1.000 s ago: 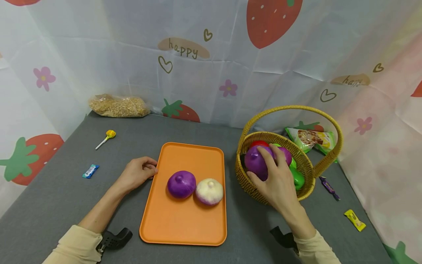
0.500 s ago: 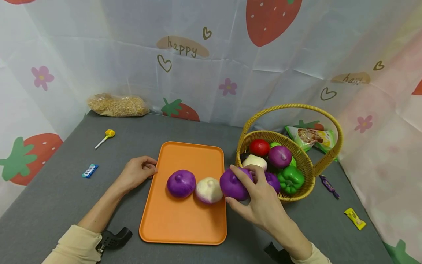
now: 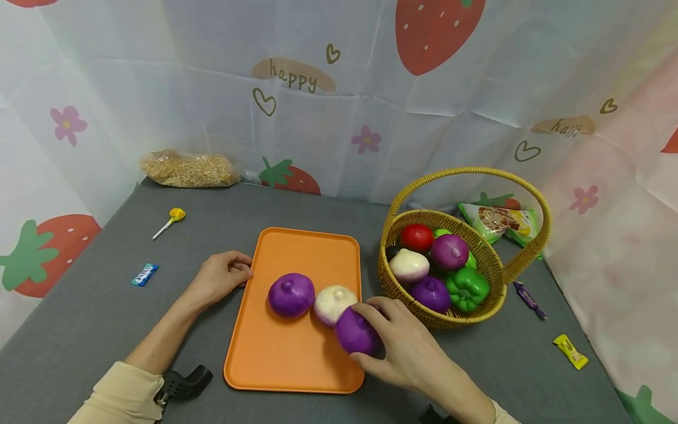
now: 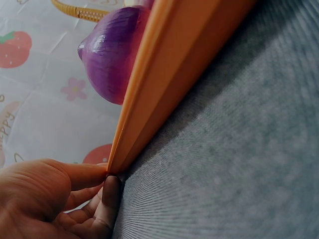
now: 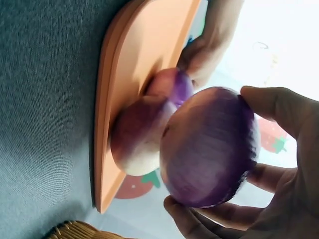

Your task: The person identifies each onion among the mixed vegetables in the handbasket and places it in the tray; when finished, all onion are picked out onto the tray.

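**Purple onion held over the tray's right side**

The right hand (image 3: 408, 353) grips a purple onion (image 3: 356, 333) at the white onion's (image 3: 331, 303) five o'clock on the orange tray (image 3: 296, 359). Only the left wrist view shows the left hand's (image 4: 47, 199) fingertips touching the tray's edge.

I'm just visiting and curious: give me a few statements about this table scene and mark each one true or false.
1. The right hand holds a purple onion over the orange tray. True.
2. The left hand lifts the tray off the table. False: it only touches the tray's left edge, and the tray lies flat.
3. A white onion and another purple onion lie on the tray. True.
4. The basket holds nothing. False: it holds a green pepper, a red tomato and more onions.
5. A lollipop lies on the tray. False: it lies on the grey table, far left.
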`<state>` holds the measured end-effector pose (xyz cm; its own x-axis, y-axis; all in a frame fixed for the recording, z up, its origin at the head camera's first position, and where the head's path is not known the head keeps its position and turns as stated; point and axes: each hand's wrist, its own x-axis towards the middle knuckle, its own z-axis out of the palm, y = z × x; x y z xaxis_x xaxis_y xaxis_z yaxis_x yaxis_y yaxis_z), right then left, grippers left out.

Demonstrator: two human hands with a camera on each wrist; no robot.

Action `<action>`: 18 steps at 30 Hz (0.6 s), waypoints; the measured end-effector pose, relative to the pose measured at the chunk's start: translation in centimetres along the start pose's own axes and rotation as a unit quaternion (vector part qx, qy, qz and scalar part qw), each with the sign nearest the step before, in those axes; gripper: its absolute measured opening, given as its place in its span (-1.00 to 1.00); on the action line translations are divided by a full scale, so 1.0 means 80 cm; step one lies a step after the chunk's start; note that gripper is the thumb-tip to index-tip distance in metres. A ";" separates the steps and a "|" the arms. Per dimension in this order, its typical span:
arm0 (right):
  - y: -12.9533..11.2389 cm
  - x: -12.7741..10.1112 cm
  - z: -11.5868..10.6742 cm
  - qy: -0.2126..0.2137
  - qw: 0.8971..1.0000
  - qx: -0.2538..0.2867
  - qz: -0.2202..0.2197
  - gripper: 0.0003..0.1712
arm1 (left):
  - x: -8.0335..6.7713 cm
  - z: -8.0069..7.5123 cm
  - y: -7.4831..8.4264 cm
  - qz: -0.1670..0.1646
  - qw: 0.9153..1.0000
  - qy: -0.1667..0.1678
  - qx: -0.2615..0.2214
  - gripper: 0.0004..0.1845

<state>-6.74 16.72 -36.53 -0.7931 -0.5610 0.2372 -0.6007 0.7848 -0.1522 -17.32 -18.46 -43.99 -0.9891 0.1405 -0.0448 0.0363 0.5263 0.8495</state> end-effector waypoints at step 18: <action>-0.002 0.012 0.028 0.014 0.998 -0.044 -0.031 -0.24 | 0.000 0.001 -0.001 0.002 1.000 0.000 0.001 -0.68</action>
<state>-7.65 15.48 -38.45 -0.7511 -0.6023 0.2704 -0.6362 0.7697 -0.0527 -17.35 -18.44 -44.09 -0.9888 0.1438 -0.0409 0.0414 0.5266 0.8491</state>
